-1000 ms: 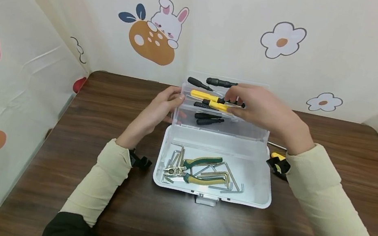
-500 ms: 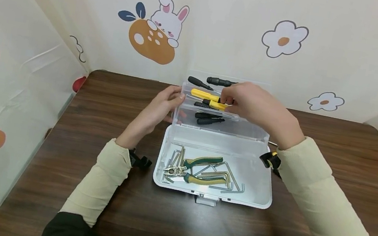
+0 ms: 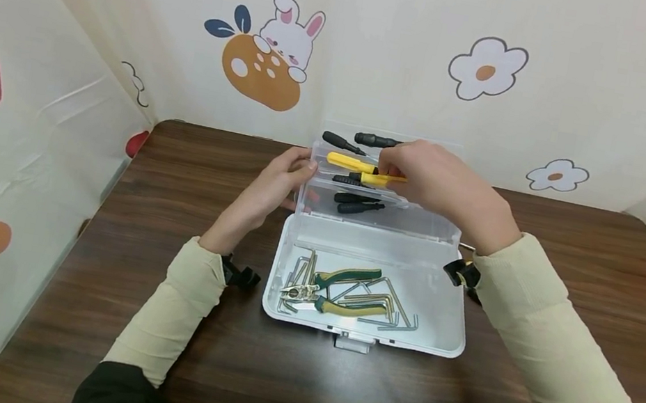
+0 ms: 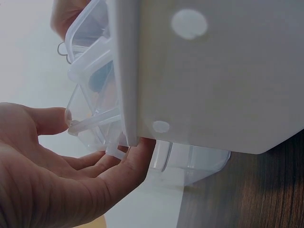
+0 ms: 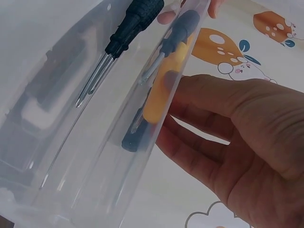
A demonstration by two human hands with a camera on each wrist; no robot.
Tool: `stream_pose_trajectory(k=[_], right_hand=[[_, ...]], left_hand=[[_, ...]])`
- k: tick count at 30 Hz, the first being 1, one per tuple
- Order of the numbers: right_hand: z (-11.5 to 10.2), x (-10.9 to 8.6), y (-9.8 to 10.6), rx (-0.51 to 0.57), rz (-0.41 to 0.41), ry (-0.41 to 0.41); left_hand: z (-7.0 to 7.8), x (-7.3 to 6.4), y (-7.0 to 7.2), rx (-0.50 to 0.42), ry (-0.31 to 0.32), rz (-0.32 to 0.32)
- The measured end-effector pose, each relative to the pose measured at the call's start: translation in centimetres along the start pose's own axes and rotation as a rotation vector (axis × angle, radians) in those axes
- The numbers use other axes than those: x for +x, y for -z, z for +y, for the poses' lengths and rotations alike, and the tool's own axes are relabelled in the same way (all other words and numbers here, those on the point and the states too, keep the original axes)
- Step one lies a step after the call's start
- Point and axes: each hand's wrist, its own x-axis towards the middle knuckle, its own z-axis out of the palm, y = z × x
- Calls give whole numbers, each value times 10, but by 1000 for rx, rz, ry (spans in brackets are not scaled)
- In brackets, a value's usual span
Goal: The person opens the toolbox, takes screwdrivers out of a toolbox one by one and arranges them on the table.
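An open toolbox (image 3: 454,335) with a white base and clear fold-up trays (image 3: 439,228) stands on the table. My left hand (image 3: 275,183) holds the left end of the clear trays, thumb on the upper edge and fingers lower down, also seen in the left wrist view. My right hand (image 3: 435,177) reaches into the upper tray and pinches a yellow-handled screwdriver (image 5: 159,95), partly seen through clear plastic in the right wrist view. Beside it lies another yellow-handled screwdriver (image 3: 347,162). Several black-handled screwdrivers (image 3: 359,207) lie in the trays.
Green-handled pliers (image 3: 349,274) and several hex keys (image 3: 393,297) lie in the white base. A latch (image 3: 353,343) projects at its front. The dark wooden table (image 3: 292,394) meets a patterned curtain (image 3: 383,63) at the back. A metal shaft (image 3: 466,247) shows right of the box.
My right hand has moved slightly left in the upper tray. The lower yellow-handled screwdriver has shifted a little to the right and levelled. My left hand has stayed in place.
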Motion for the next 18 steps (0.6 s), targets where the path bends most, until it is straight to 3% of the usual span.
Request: stream_pose_trajectory(k=[10, 18], right_hand=[[7, -10, 3, 8, 26, -15], [18, -29, 5, 23, 78, -30]], left_hand=[[1, 0, 0, 8, 1, 2], [1, -1, 0, -7, -6, -2]])
